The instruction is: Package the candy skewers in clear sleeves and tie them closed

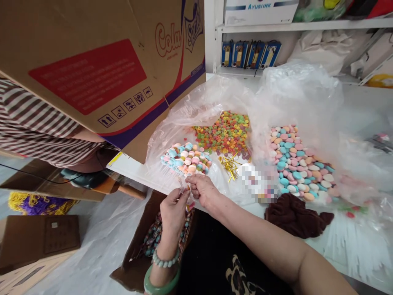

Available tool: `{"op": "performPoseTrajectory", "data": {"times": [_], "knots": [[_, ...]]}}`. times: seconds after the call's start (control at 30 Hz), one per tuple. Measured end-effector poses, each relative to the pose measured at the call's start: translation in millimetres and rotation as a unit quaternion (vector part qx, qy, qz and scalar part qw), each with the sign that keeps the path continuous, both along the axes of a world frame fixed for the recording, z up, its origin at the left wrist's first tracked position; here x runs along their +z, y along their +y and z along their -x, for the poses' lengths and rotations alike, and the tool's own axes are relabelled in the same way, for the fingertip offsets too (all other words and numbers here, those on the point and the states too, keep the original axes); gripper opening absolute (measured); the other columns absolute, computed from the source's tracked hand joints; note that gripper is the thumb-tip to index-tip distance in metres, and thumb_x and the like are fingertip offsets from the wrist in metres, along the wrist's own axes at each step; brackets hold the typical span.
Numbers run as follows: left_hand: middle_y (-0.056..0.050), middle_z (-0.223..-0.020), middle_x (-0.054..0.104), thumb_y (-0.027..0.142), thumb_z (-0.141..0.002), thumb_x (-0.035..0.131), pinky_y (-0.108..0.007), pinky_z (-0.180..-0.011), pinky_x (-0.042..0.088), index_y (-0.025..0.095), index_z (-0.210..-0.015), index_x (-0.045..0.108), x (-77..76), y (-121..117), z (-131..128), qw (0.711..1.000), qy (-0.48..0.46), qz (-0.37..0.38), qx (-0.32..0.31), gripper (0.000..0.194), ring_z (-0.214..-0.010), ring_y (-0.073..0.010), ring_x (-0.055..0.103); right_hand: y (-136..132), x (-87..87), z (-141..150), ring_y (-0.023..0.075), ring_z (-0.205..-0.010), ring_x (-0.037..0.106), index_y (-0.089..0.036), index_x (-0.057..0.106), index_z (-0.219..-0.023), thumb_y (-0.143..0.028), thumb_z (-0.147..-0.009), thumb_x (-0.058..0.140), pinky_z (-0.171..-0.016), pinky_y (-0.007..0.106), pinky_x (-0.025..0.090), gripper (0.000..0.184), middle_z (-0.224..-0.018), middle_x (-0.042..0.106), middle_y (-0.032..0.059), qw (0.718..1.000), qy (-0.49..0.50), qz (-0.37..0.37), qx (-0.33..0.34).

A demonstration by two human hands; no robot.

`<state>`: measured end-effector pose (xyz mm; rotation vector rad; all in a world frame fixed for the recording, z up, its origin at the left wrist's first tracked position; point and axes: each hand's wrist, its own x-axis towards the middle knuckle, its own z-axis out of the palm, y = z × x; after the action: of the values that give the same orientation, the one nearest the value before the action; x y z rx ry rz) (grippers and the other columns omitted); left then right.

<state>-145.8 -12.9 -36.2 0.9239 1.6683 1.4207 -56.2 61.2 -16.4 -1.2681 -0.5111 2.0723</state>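
In front of me, my left hand (172,209) is closed, pinching the gathered neck of a small clear plastic bag (183,186). My right hand (203,189), also closed, meets it at the same spot with fingers pinched together; any small thing in them is hidden. Just beyond lie pastel oval candies (190,159) on clear plastic sheeting. Gold twist ties (231,167) are scattered to the right of them. Under my left wrist, an open cardboard box (138,241) holds filled packets with blue and brown pieces.
Colourful ring candies (229,131) and more pastel candies (302,168) lie in large plastic bags. A brown cloth (296,215) and clear empty sleeves (357,248) are at right. A large carton (123,61) stands at left, beside a person in a striped top (39,123).
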Motion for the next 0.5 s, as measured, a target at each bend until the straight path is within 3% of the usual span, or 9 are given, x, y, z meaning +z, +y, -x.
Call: {"op": "performPoseTrajectory", "data": {"times": [0.07,0.13,0.27,0.37,0.5], "knots": [[0.001,-0.062,0.061,0.03,-0.064,0.083,-0.023,-0.059,0.043,0.015,-0.062,0.069,5.2,-3,1,0.997,-0.07,-0.003,-0.012,0.02,-0.062,-0.0124,0.053,-4,-1.5,-4,0.0042,-0.037,0.022,-0.02,0.047,-0.063,-0.021,-0.064,0.063,-0.039,0.019,0.013,0.016,-0.04,0.034,-0.0112,0.999,-0.004,-0.048,-0.027],[-0.001,-0.068,0.066,0.029,-0.063,0.084,-0.023,-0.063,0.047,0.016,-0.069,0.072,12.9,-7,3,0.991,-0.135,-0.009,0.023,0.019,-0.065,-0.0129,0.057,-9,-3.7,-17,0.0054,-0.039,0.025,-0.02,0.05,-0.063,-0.029,-0.066,0.064,-0.04,0.021,0.017,0.017,-0.042,0.036,-0.0098,0.991,-0.035,-0.12,-0.04],[0.001,-0.064,0.066,0.029,-0.062,0.084,-0.022,-0.062,0.049,0.016,-0.069,0.071,23.5,-14,1,0.976,-0.193,-0.016,0.098,0.02,-0.06,-0.0103,0.058,-12,-10.2,-70,0.0092,-0.051,0.041,-0.02,0.049,-0.055,-0.039,-0.066,0.065,-0.051,0.023,0.033,0.027,-0.05,0.043,-0.0058,0.947,-0.187,-0.259,-0.028],[-0.002,-0.073,0.07,0.033,-0.065,0.083,-0.025,-0.067,0.053,0.016,-0.075,0.071,21.3,-15,-13,0.974,-0.22,0.013,0.042,0.023,-0.067,-0.0128,0.064,-15,-13.6,-119,0.0134,-0.059,0.054,-0.02,0.056,-0.065,-0.04,-0.071,0.061,-0.058,0.026,0.04,0.022,-0.06,0.054,-0.0027,0.932,-0.239,-0.274,-0.014],[-0.008,-0.097,0.072,0.035,-0.072,0.077,-0.034,-0.075,0.055,0.017,-0.094,0.07,15.7,-5,-40,0.965,-0.25,0.042,-0.067,0.029,-0.081,-0.0198,0.069,-20,-16.0,-162,0.0127,-0.051,0.05,-0.019,0.064,-0.086,-0.043,-0.074,0.057,-0.052,0.027,0.037,0.028,-0.064,0.056,-0.0021,0.933,-0.252,-0.254,-0.039]]}}
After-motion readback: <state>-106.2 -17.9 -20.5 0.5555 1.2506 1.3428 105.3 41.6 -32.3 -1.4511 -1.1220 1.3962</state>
